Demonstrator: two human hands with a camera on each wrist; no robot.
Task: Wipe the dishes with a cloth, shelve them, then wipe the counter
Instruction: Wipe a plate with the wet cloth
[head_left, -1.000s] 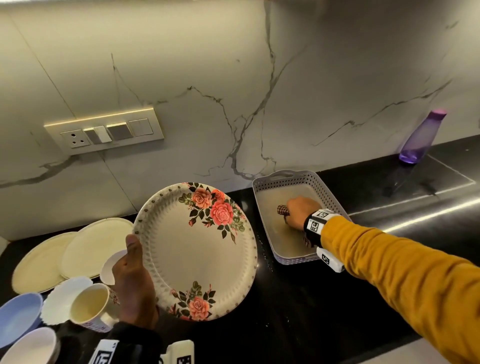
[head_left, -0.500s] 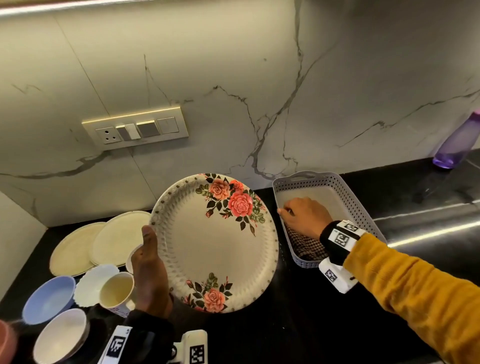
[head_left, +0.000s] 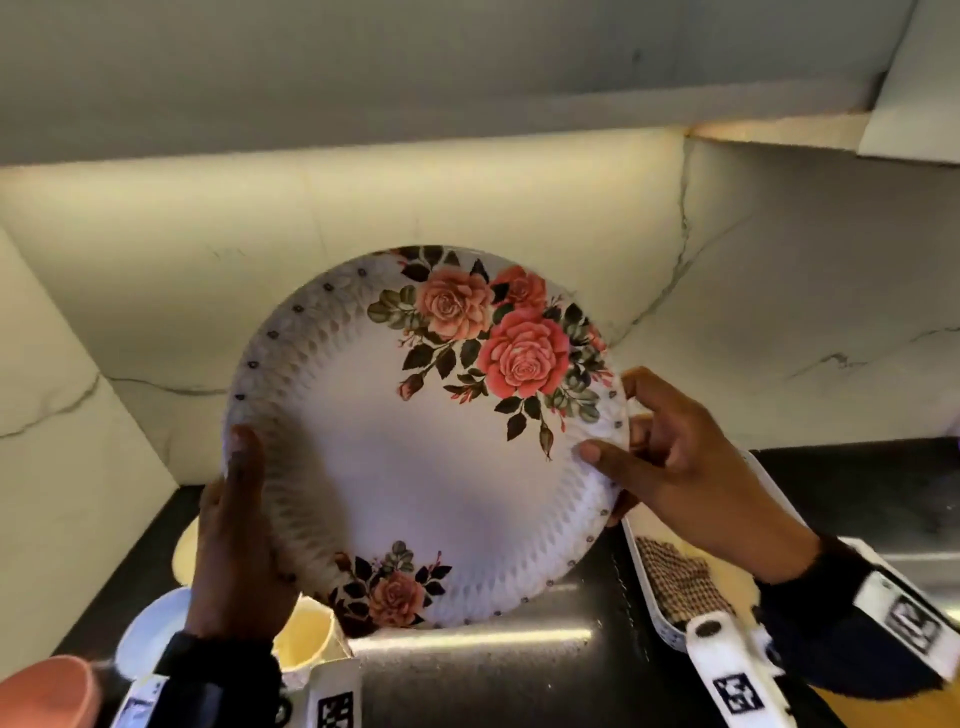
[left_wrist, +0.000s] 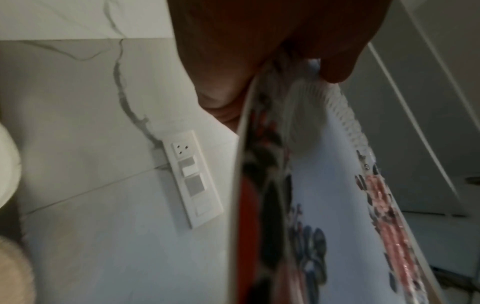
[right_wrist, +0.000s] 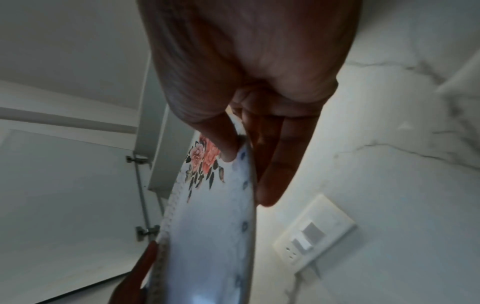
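A round white plate (head_left: 415, 457) printed with pink roses is lifted above the black counter (head_left: 493, 680), its face tilted toward me. My left hand (head_left: 234, 525) grips its left rim, thumb on the face. My right hand (head_left: 670, 457) pinches the right rim, thumb in front and fingers behind; the right wrist view shows this pinch on the plate (right_wrist: 215, 236). The left wrist view shows the plate (left_wrist: 319, 205) edge-on under my thumb. A checked cloth (head_left: 680, 577) lies in the perforated tray (head_left: 670, 636) at lower right.
A cream cup (head_left: 304, 639), a white bowl (head_left: 150, 634) and a pink dish (head_left: 47, 691) sit at lower left on the counter. A wall cabinet underside (head_left: 415, 62) hangs overhead, with an open cabinet door (right_wrist: 67, 185). A switch plate (left_wrist: 193, 179) is on the marble wall.
My right hand left the cloth in the tray and took the plate's right rim. The plate rose higher and my view tilted up toward the cabinet.
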